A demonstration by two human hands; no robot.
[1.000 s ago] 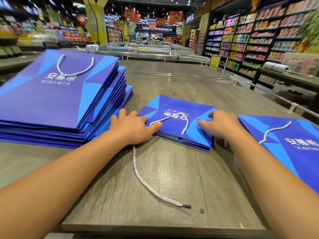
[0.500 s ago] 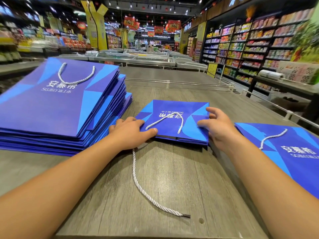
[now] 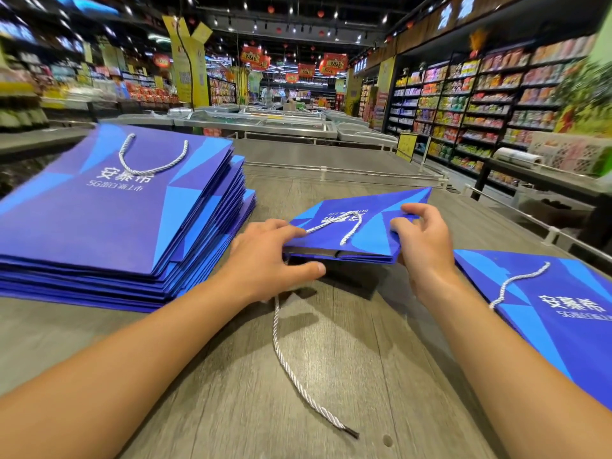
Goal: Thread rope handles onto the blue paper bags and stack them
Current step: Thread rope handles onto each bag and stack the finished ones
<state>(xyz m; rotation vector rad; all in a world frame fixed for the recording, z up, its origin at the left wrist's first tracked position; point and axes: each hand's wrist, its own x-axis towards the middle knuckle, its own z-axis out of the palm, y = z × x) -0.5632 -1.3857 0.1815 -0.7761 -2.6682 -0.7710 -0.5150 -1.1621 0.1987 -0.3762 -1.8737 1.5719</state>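
The flat bag is held tilted just above the desk, its near edge raised, between both hands. The left hand pinches the bag's near left corner, fingers on top and thumb beneath; the right hand curls round the right edge in a closed grip. A handle loops across the bag's face. A loose rope trails from under the left hand toward the near edge. A tall stack lies to the left, another bag to the right.
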